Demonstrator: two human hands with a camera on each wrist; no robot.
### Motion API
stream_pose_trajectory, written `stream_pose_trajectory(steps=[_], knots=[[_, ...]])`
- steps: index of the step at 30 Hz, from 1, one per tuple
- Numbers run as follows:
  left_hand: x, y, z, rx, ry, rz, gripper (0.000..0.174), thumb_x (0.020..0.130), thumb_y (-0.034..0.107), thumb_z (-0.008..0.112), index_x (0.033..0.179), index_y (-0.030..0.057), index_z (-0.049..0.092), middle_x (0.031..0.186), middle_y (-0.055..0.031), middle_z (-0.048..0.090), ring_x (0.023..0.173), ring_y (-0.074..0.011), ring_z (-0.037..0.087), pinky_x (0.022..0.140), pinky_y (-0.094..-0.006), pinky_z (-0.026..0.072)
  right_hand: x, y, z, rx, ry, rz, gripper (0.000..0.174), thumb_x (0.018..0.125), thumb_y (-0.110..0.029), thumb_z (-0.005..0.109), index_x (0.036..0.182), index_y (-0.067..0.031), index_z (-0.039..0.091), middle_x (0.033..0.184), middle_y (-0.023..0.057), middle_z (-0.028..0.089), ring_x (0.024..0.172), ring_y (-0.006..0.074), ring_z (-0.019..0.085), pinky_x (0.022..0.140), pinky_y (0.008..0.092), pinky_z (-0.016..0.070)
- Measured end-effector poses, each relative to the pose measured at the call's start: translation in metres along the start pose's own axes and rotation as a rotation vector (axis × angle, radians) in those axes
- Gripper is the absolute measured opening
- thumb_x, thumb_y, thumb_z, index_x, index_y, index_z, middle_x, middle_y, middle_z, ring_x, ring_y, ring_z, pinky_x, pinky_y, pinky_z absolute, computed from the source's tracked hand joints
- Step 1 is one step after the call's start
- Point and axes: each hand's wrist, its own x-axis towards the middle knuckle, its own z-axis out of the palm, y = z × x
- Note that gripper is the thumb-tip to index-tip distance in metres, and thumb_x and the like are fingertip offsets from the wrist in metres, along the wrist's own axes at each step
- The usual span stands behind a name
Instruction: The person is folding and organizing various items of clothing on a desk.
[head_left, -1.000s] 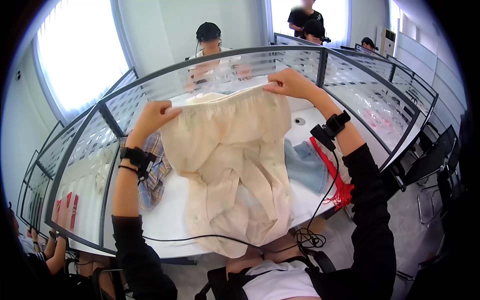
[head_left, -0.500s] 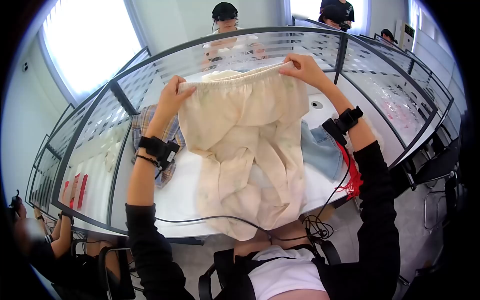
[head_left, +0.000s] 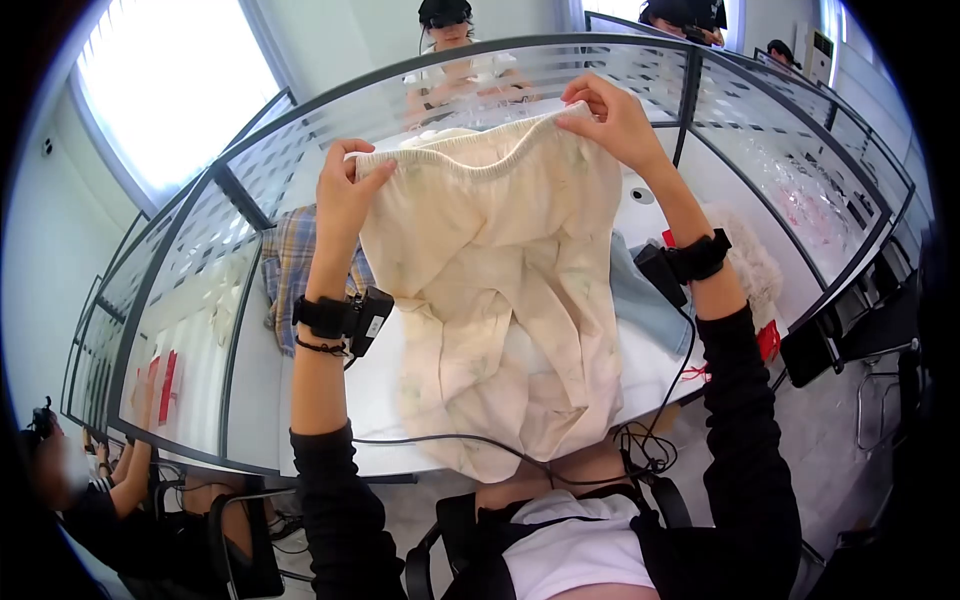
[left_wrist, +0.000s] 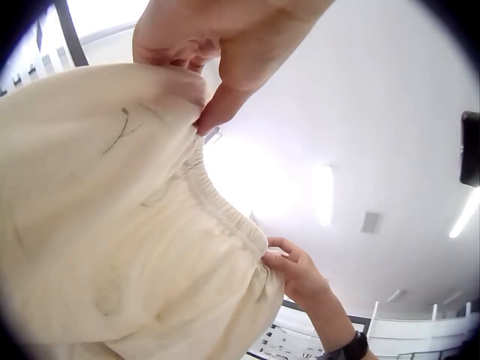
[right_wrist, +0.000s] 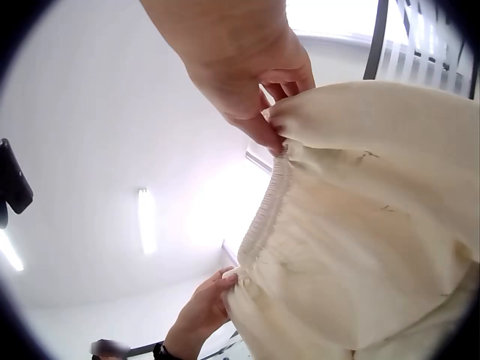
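A pair of cream trousers (head_left: 490,230) with a gathered elastic waistband hangs between both hands, its legs trailing over the table's front edge in the head view. My left hand (head_left: 345,195) pinches one end of the waistband between thumb and fingers. At the opposite end, my right hand (head_left: 615,125) pinches the band the same way. The waistband sags in the middle, so the opening shows. In the left wrist view, faint plant-like marks dot the cream cloth (left_wrist: 112,187). The right wrist view shows the gathered elastic (right_wrist: 266,214) running from one hand to the other.
Plaid cloth (head_left: 290,255) lies at the left of the white table (head_left: 375,395). Folded light-blue denim (head_left: 650,310) and a fluffy cream item (head_left: 745,260) lie at the right. A framed partition (head_left: 440,55) surrounds the table. A black cable (head_left: 450,437) crosses in front of the trousers.
The waistband, earlier pulled nearly straight, now dips in the middle. The hands have come slightly closer together, both still pinching the trousers. The head view has shifted.
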Motion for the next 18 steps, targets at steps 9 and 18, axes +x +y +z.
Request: stream_pose_trajectory(steps=[9,18], knots=[[-0.012,0.002,-0.022,-0.121,-0.064,-0.091,0.025,0.079,0.009,0.067,0.100,-0.0008,0.057,0.083,-0.0036,0.062,0.074,-0.0075,0.056,0.067,-0.0194,0.0441,-0.001,0.015,-0.016,-0.046,-0.038,-0.011,0.019,0.077,-0.011,0.067,0.094,-0.0033,0.062,0.084,-0.0011,0.060,0.072,0.0059,0.050,0.068,0.0206,0.0411],[-0.039,-0.010,-0.021,-0.146,-0.084,-0.127,0.020,0.080,0.005,0.065,0.097,0.0009,0.055,0.082,-0.0008,0.060,0.073,-0.0044,0.054,0.064,-0.0174,0.0419,-0.024,0.019,0.007,0.081,0.047,-0.004,0.018,0.074,-0.013,0.070,0.088,-0.0029,0.064,0.078,-0.0008,0.059,0.067,0.0054,0.048,0.060,0.0199,0.0403]])
